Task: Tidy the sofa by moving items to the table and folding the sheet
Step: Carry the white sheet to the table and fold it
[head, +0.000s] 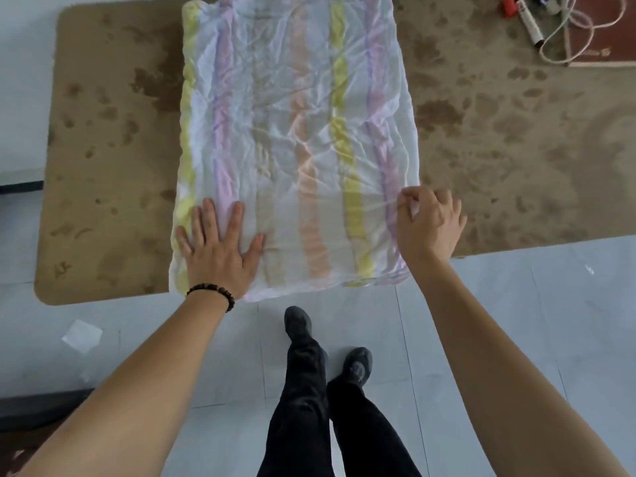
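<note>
A pastel striped sheet (296, 132) lies folded into a long rectangle on the tan plush sofa seat (113, 132). My left hand (220, 249) presses flat on the sheet's near left corner, fingers spread. My right hand (426, 225) is at the sheet's near right edge, and its curled fingers pinch the fabric there. A dark bead bracelet sits on my left wrist.
At the far right a brown board (599, 32) carries markers (530, 22) and a white cable (564, 39). A scrap of white paper (82, 335) lies on the grey tiled floor at left. My legs and dark shoes stand just before the sofa's front edge.
</note>
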The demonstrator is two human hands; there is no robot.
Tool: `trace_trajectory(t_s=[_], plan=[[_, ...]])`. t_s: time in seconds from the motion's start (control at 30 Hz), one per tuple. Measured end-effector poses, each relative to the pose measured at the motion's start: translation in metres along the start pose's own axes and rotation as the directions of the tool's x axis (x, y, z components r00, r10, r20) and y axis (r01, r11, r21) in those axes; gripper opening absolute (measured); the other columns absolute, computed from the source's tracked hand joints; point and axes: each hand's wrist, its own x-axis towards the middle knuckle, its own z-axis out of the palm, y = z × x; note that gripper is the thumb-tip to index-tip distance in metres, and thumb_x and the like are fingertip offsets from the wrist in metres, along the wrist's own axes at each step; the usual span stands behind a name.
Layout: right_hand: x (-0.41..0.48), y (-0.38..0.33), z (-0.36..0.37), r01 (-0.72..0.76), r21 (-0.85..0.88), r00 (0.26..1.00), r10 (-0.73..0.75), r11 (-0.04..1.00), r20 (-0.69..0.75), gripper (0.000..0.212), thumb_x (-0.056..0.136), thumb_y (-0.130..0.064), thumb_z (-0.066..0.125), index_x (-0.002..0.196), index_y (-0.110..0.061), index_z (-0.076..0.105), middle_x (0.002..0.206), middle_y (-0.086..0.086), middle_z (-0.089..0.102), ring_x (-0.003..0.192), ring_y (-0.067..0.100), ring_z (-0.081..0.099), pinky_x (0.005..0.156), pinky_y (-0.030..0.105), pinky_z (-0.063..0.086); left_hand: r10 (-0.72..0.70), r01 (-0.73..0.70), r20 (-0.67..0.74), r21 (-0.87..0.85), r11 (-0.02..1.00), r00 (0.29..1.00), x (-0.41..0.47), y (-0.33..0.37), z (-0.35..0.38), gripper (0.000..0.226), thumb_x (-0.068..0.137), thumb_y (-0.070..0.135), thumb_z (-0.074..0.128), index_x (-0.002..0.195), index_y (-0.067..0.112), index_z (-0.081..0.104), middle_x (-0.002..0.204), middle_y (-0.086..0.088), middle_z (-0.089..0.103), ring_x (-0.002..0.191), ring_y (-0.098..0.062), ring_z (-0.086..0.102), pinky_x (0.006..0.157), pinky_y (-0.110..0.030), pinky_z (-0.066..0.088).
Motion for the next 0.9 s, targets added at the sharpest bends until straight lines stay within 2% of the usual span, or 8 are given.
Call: trace_trajectory(t_s=[0.1,0.17,0.27,0.4,0.5,0.6,0.77,0.9], plan=[[-0.012,0.004,-0.008,0.034,0.131,0.988,-0.014,0.991,-0.153,0.024,0.098,-0.033,0.051,0.108,-0.019,0.068,0.107,0.007,0.06,0.101,0.027,0.051,0.083,0.029,0.031,0.009,-0.009,-0.015,0.016,1.0,1.0,0.0,-0.001,0.003,0.07,0.092,0.07,0.009,0.153,0.036,0.008,0.162,-0.015,0.008,0.148,-0.035,0.006,0.116,-0.059,0.004],[-0.017,0.009,-0.008,-0.014,0.2,0.998,0.026,0.98,-0.061,0.025,0.098,-0.032,0.05,0.112,-0.016,0.065,0.111,0.007,0.059,0.104,0.027,0.053,0.081,0.027,0.034,0.014,-0.013,-0.033,0.019,1.0,0.999,0.0,-0.002,0.004,0.07,0.092,0.07,0.01,0.153,0.036,0.009,0.162,-0.014,0.008,0.148,-0.035,0.007,0.117,-0.059,0.004],[-0.016,0.018,-0.001,-0.072,0.082,0.99,0.061,0.994,0.131,0.033,0.095,-0.041,0.051,0.118,-0.02,0.063,0.122,0.006,0.054,0.111,0.028,0.05,0.08,0.03,0.035,0.024,-0.024,-0.049,-0.008,1.0,0.999,0.0,-0.003,0.005,0.07,0.092,0.07,0.013,0.153,0.035,0.013,0.161,-0.014,0.009,0.147,-0.035,0.008,0.116,-0.059,0.004],[-0.005,0.015,0.002,-0.166,0.147,0.974,0.138,0.975,0.181,0.024,0.093,-0.041,0.052,0.102,-0.024,0.066,0.117,0.001,0.058,0.11,0.019,0.05,0.078,0.028,0.035,0.03,-0.03,-0.058,0.001,1.0,0.998,-0.001,-0.003,0.004,0.071,0.091,0.07,0.013,0.152,0.034,0.016,0.16,-0.016,0.013,0.146,-0.037,0.012,0.115,-0.061,0.008],[-0.005,0.01,-0.006,-0.124,0.245,0.991,0.108,0.962,0.079,0.021,0.095,-0.035,0.051,0.101,-0.02,0.064,0.112,0.001,0.059,0.106,0.019,0.051,0.083,0.027,0.038,0.032,-0.032,-0.051,0.004,0.999,0.998,-0.001,-0.003,0.003,0.072,0.09,0.071,0.011,0.152,0.034,0.015,0.16,-0.016,0.012,0.146,-0.038,0.011,0.115,-0.061,0.007],[-0.031,0.01,-0.013,0.012,0.294,0.979,0.048,0.956,-0.199,0.023,0.1,-0.03,0.047,0.101,-0.011,0.058,0.102,0.002,0.057,0.092,0.02,0.053,0.077,0.027,0.037,0.023,-0.023,-0.033,-0.006,1.0,0.999,-0.001,-0.004,0.003,0.074,0.089,0.073,0.009,0.153,0.035,0.013,0.161,-0.015,0.009,0.147,-0.036,0.008,0.116,-0.06,0.004],[-0.056,0.034,0.008,-0.179,0.115,0.984,0.178,0.977,0.015,0.021,0.1,-0.028,0.044,0.109,-0.012,0.054,0.113,0.008,0.055,0.098,0.029,0.054,0.073,0.031,0.032,0.038,-0.039,-0.053,-0.029,0.999,0.998,-0.001,-0.006,0.002,0.071,0.091,0.072,0.013,0.152,0.036,0.014,0.161,-0.015,0.01,0.147,-0.036,0.008,0.115,-0.061,0.005],[-0.055,0.028,0.009,-0.124,0.236,0.985,0.149,0.964,-0.088,0.032,0.097,-0.042,0.049,0.113,-0.014,0.049,0.105,-0.003,0.056,0.087,0.016,0.051,0.069,0.029,0.034,0.041,-0.042,-0.06,-0.012,0.999,0.997,0.0,-0.006,0.004,0.07,0.091,0.071,0.013,0.152,0.036,0.013,0.161,-0.014,0.01,0.147,-0.036,0.008,0.115,-0.06,0.005]])
